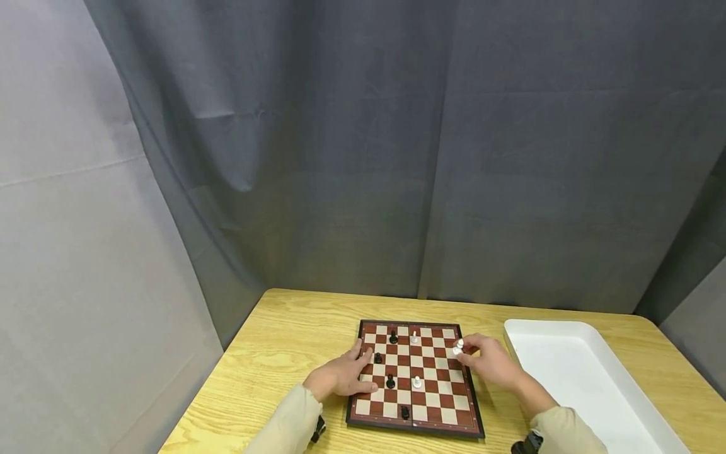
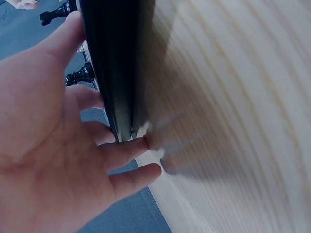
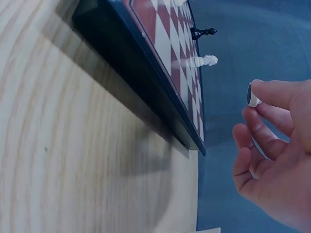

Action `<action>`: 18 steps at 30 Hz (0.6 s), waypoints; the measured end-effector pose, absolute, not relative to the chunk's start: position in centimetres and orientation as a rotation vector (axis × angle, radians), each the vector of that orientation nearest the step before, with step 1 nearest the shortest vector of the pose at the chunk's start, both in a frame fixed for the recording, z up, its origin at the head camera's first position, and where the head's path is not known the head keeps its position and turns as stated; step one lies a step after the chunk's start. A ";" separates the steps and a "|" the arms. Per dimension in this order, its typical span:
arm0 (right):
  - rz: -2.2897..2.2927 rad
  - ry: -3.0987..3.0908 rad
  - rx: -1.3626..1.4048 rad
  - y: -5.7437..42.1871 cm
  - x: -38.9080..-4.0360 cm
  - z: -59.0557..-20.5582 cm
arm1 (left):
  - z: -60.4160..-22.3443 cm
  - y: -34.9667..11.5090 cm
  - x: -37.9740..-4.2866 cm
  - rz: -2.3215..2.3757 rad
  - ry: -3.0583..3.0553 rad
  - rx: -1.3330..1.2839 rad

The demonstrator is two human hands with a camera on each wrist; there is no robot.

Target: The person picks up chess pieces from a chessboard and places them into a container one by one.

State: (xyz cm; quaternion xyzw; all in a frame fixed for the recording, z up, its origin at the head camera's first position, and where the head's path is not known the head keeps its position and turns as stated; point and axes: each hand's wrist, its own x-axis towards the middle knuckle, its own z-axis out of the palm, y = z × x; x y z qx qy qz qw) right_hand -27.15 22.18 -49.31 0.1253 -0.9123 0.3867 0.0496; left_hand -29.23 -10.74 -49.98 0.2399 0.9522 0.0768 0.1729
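Pinching white piece [image 1: 458, 348] in right fingers [image 3: 266, 132], touching board [image 1: 433, 400] with left fingers [image 2: 130, 182] spread, all left of tray [image 1: 578, 378]

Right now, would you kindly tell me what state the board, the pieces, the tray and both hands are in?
Chessboard: unfolded flat on the table.
Four black pieces: on the chessboard, apparently upright.
Two white pieces: upright on the chessboard.
Held white piece: tilted, dark underside showing.
Left hand: spread at the chessboard's left edge.
Right hand: pinching the held white piece.
White tray: right side up, partly out of frame.
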 end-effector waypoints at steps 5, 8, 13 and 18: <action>1.158 -2.796 0.386 23.1 -26.7 -48.4 | -50.1 -10.5 -29.2 0.215 2.696 0.684; 1.147 -2.803 0.372 23.7 -26.5 -47.7 | -50.3 -10.4 -29.1 0.216 2.704 0.682; 1.089 -2.786 0.383 24.9 -26.3 -46.6 | -50.3 -10.4 -29.1 0.214 2.723 0.672; 1.039 -2.790 0.389 26.2 -26.2 -45.8 | -50.3 -10.2 -29.1 0.180 2.739 0.694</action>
